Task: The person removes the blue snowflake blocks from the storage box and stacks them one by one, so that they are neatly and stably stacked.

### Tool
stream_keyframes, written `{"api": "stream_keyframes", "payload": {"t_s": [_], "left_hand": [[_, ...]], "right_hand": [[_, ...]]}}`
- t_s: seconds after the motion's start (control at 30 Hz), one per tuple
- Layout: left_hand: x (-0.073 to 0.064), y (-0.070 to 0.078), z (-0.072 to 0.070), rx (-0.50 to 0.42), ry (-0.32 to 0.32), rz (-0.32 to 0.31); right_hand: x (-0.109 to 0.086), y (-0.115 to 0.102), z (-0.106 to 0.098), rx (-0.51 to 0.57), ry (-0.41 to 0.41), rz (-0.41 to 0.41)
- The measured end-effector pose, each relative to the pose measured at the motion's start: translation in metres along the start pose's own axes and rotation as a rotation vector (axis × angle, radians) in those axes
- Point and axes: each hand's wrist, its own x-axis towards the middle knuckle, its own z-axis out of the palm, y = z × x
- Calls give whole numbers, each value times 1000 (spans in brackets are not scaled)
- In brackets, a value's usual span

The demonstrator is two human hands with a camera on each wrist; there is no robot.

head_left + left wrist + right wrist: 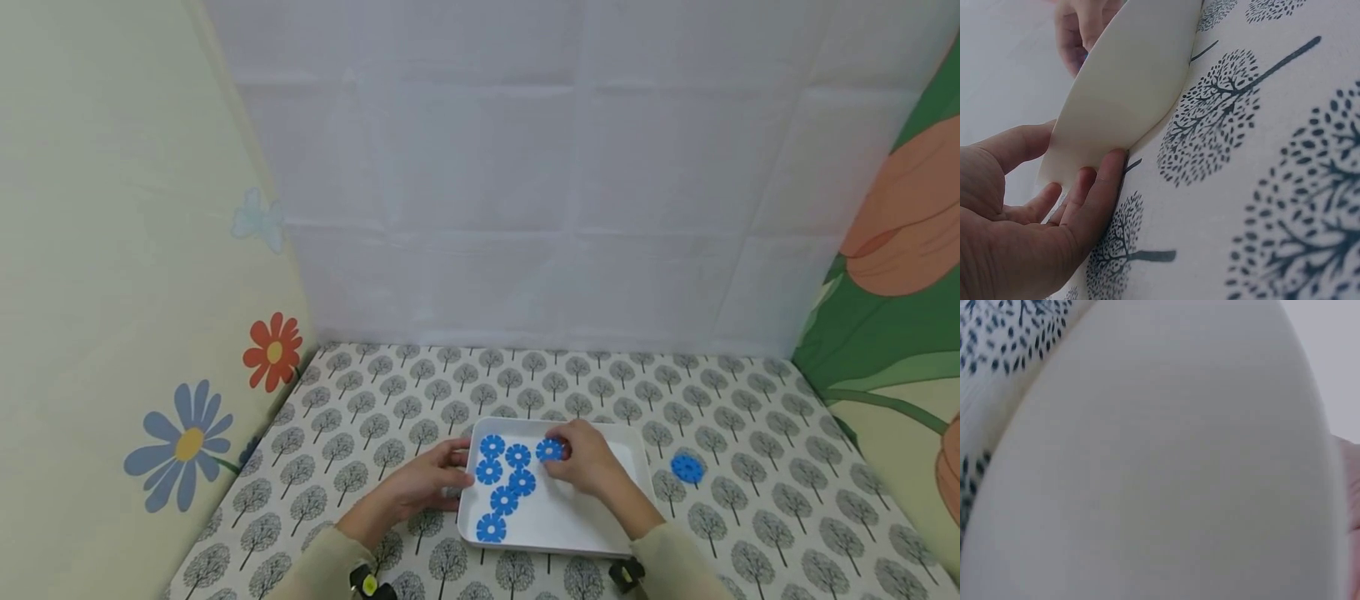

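A white tray [585, 521] holds several blue, notched snowflake discs [504, 501] on its left half. My left hand [427, 482] holds the tray's left side; in the left wrist view the thumb passes over the rim while the fingers of that hand [1029, 231] lie against the outer wall. Over the tray, my right hand [585, 458] pinches a blue snowflake disc [549, 449] at its right edge, thumb and index finger partly covering it. The right wrist view is mostly filled by the tray's outer wall [1166, 456], with a blurred bit of hand at its right edge.
To the right of the tray, more blue snowflake discs [687, 468] lie in an overlapping cluster on the tree-print tablecloth [352, 479]. A white cloth backdrop [480, 208] stands behind the table, with flower-painted panels [112, 292] at the sides.
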Motion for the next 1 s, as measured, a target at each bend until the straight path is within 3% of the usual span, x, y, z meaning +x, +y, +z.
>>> {"api": "stream_keyframes", "payload": {"t_s": [0.4, 1.0], "left_hand": [[0, 0, 0, 9, 9, -1], [1, 0, 1, 12, 11, 1]], "right_hand": [[-10, 14, -18, 41, 81, -4], [-29, 46, -50, 68, 149, 66]]}}
